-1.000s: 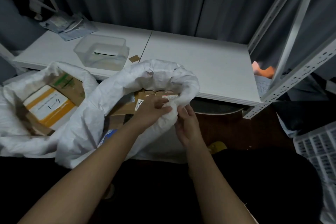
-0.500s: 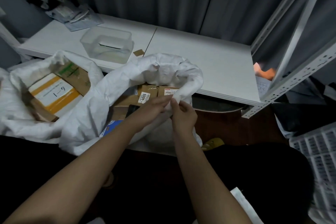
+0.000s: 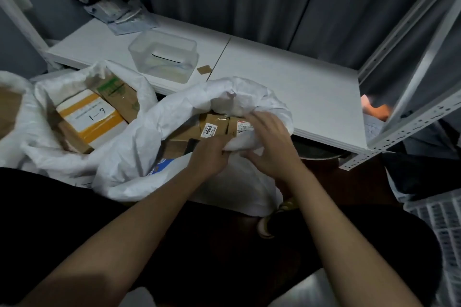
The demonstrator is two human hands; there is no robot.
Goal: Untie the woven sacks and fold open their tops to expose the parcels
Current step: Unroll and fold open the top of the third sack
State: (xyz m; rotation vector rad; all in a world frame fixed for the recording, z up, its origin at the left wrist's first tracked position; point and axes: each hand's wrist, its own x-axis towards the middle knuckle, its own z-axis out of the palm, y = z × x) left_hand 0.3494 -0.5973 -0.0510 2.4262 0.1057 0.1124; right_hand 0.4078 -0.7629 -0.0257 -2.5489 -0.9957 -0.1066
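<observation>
Since half a second ago our right hand (image 3: 270,142) has spread over the sack rim (image 3: 239,143) at centre; our left hand (image 3: 209,157) pinches it at nine o'clock, rolling it down to bare the parcels (image 3: 212,129).

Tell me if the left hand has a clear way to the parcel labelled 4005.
Probably yes. The left hand grips the sack rim right beside the 4005 parcel, which lies uncovered in the open mouth. Nothing sits between them, though the hand would have to let go first.
</observation>
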